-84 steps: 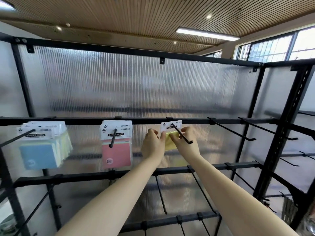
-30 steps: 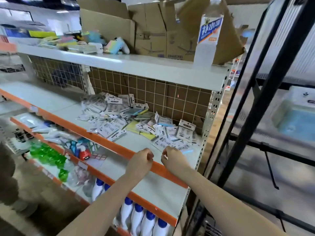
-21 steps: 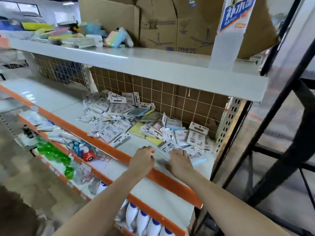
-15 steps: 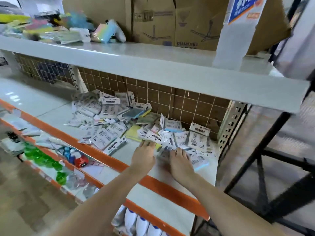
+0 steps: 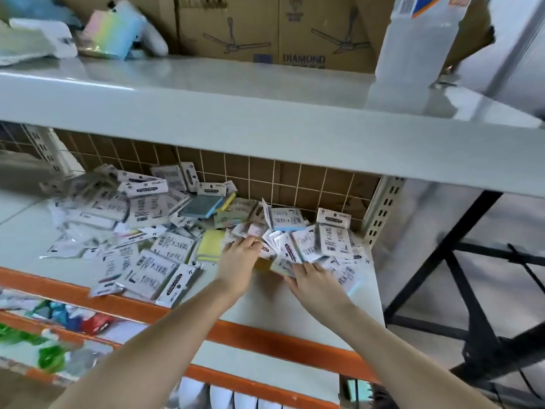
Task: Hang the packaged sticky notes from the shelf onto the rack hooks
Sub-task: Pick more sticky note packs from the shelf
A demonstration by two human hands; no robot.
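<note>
On the grey shelf (image 5: 265, 302) in the middle of the frame lies a big messy pile of packaged sticky notes (image 5: 153, 231). The pile spreads from the left side across to the right end of the shelf, up against a brown grid wall (image 5: 295, 181) at the back. Most packs show white cards with black print. A few show colour: a blue pad (image 5: 200, 206) near the middle and a yellow pad (image 5: 211, 246) just left of the hands.

Both arms reach up from the bottom of the frame. The left hand (image 5: 239, 261) lies palm down on the packs at the near edge of the pile, with its fingers reaching forward over them. Its fingertips are partly hidden, so it is hard to tell if it grips anything. The right hand (image 5: 312, 283) is just beside it, lower and to the right. Its fingers touch a small pack (image 5: 284, 267) at the pile's edge, and they look bent onto it, but the picture is too blurry to tell if they pinch it.

An orange strip (image 5: 265, 335) runs along the front edge of the shelf. Above is another grey shelf (image 5: 236, 119) with cardboard boxes (image 5: 265, 28) and a shiny rainbow thing (image 5: 112, 31) at the upper left. At the right side stands a black metal frame (image 5: 460, 290). Green and red things (image 5: 59, 335) sit blurry at the lower left, and white bottle tops (image 5: 236, 399) show at the bottom.
</note>
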